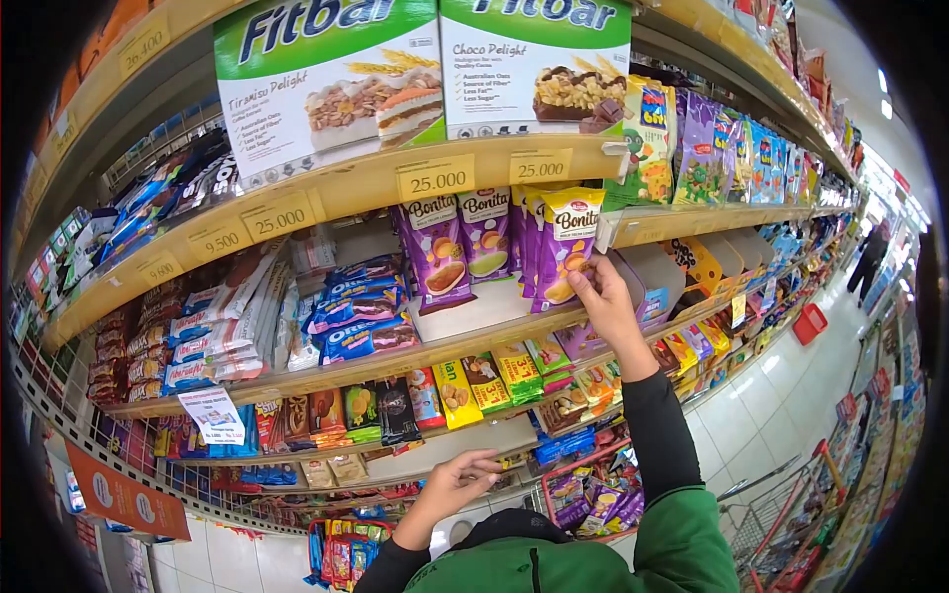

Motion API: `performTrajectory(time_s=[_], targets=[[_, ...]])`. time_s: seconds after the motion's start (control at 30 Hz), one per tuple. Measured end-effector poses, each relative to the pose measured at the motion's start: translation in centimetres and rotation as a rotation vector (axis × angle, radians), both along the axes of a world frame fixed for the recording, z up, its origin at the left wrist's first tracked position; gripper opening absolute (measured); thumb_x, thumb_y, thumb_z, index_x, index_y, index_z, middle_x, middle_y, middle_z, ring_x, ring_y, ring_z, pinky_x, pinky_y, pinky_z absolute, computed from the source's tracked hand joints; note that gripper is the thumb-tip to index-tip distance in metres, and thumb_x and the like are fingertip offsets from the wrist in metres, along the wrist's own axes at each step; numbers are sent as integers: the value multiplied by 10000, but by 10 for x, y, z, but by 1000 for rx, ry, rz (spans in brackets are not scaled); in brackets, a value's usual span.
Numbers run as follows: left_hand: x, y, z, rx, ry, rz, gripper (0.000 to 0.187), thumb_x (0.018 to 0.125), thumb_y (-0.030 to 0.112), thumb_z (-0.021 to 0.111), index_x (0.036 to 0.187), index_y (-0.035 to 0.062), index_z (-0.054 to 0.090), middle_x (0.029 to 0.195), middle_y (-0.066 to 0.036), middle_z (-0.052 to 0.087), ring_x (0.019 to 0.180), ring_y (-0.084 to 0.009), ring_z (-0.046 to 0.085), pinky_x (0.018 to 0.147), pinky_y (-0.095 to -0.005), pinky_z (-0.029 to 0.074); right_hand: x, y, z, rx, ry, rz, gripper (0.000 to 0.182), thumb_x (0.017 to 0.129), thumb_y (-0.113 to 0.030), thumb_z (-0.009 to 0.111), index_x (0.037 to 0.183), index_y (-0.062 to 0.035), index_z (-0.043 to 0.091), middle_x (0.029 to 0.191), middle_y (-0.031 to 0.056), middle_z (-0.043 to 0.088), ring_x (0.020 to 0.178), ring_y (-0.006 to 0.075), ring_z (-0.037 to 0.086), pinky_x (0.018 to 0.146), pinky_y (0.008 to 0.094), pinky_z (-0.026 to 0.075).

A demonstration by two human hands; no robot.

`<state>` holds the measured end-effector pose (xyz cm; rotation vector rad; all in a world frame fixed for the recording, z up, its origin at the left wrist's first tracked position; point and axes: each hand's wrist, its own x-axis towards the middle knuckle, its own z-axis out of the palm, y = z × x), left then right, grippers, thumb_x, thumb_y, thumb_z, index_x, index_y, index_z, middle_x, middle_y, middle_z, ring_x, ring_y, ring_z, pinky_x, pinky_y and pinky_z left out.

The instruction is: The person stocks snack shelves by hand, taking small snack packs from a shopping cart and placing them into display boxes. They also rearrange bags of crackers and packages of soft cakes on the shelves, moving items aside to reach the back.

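Observation:
My right hand [601, 296] reaches up to the shelf and pinches the lower right edge of a purple and yellow Bonita snack packet [567, 242]. This packet stands upright at the shelf's front edge, with more of its kind just behind it. To its left are a purple Bonita packet [438, 252] with a brown picture and another Bonita packet [485, 234] with a green one. My left hand [457, 489] hangs low before the lower shelves, fingers stretched out, holding nothing.
Fitbar boxes [331, 99] stand on the shelf above. Oreo packs [366, 336] lie to the left. Below are rows of biscuit packs [457, 392] and a red basket [598, 489] of snacks. A shopping cart [791, 524] stands at right; a person [870, 259] is farther down the aisle.

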<state>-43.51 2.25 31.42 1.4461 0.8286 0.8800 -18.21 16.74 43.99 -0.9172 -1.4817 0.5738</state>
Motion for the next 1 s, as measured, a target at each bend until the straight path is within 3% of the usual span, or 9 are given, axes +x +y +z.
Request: performTrajectory(time_s=[0.4, 0.5, 0.6, 0.73, 0.83, 0.87, 0.93, 1.0], targets=[[7, -3, 0, -54, -30, -13, 356, 793, 81, 572, 1125, 23, 456, 976, -92, 584, 838, -116, 569, 720, -245, 449, 8, 1, -2, 51, -24, -112, 233, 785, -156, 577, 941, 10, 528, 741, 64, 582, 654, 82, 521, 583, 224, 420], [10, -3, 0, -53, -4, -35, 353, 789, 28, 556, 1123, -7, 447, 983, -132, 563, 894, -172, 562, 760, -287, 472, 10, 4, -5, 62, -43, -109, 236, 787, -159, 574, 944, 10, 525, 727, 61, 574, 642, 85, 511, 580, 229, 418], [13, -2, -5, -53, 11, -33, 347, 798, 88, 566, 1122, 22, 462, 969, -88, 584, 837, -110, 564, 704, -234, 447, 8, -10, 1, 18, -37, -121, 238, 795, -160, 561, 963, 4, 519, 731, 75, 571, 649, 101, 515, 588, 235, 417], [16, -2, -7, -80, 58, -43, 350, 801, 95, 564, 1126, 19, 461, 960, -79, 586, 833, -107, 560, 707, -236, 443, 22, -23, -7, 73, -65, -161, 238, 814, -159, 534, 1001, -14, 512, 782, 106, 584, 699, 136, 549, 608, 246, 425], [20, -2, -8, -48, 108, -78, 340, 805, 39, 536, 1125, -20, 433, 996, -135, 561, 898, -167, 556, 774, -289, 461, 43, -53, -13, 68, -70, -146, 241, 815, -158, 533, 1020, -34, 509, 802, 88, 574, 714, 131, 551, 624, 254, 435], [21, -1, -19, -72, 84, -65, 354, 798, 94, 563, 1125, 9, 459, 962, -83, 585, 823, -106, 558, 733, -241, 437, 53, -70, -15, 63, -88, -160, 242, 814, -157, 536, 1021, -37, 508, 802, 84, 570, 714, 130, 552, 625, 254, 437], [21, -2, -31, -89, 156, -66, 356, 798, 96, 560, 1127, 7, 457, 956, -94, 584, 828, -121, 560, 745, -248, 439, 76, -105, -27, -32, -91, -165, 234, 815, -136, 532, 1021, -29, 504, 804, 58, 557, 730, 118, 546, 636, 251, 439], [17, -2, -54, -154, 222, -62, 362, 801, 97, 554, 1136, 6, 451, 963, -103, 581, 834, -132, 562, 753, -258, 441, 108, -128, -61, -100, 80, -110, 246, 823, -102, 504, 1055, -24, 487, 817, 30, 557, 766, 107, 534, 673, 234, 429]])
